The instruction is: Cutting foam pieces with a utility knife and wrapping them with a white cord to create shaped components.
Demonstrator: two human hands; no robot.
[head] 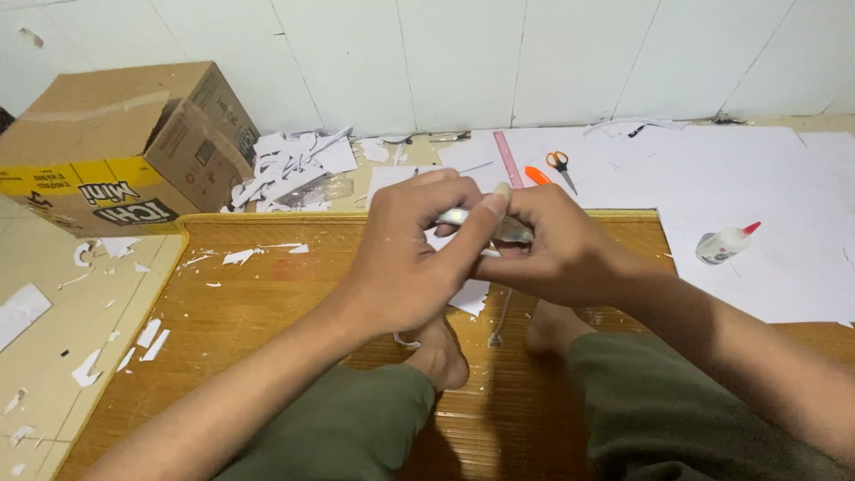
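Both hands meet over the far middle of the woven mat (pixel 267 303), holding one slim, shiny metal tool (pixel 499 228); its kind cannot be told, since the fingers hide most of it. The left hand (pixel 405 249) is curled around the tool's near end, thumb stretched along the top with its tip on the metal. The right hand (pixel 557 249) is curled around the other end, fingers folded under it. Both are closed on the tool, the two hands touching each other. A piece of white paper (pixel 469 297) shows just beneath them, partly hidden; which hand has it cannot be told.

Below the hands: two bare feet (pixel 441 352) resting on the mat, legs in olive-green trousers.

Small white scraps (pixel 240 256) lie near the mat's far left corner.

Beyond the mat's far edge, on the floor: large white sheets (pixel 757 196) to the right, carrying a small white glue bottle (pixel 726 242) with red cap, lying on its side. Orange-handled scissors (pixel 561 167), an orange marker (pixel 536 175) and a pink ruler (pixel 508 158) sit near the wall. A heap of cut paper offcuts (pixel 289 165) lies at far left, beside a brown and yellow cardboard box (pixel 125 147), tipped with its flap open. More scraps scattered on the tiles left of the mat.
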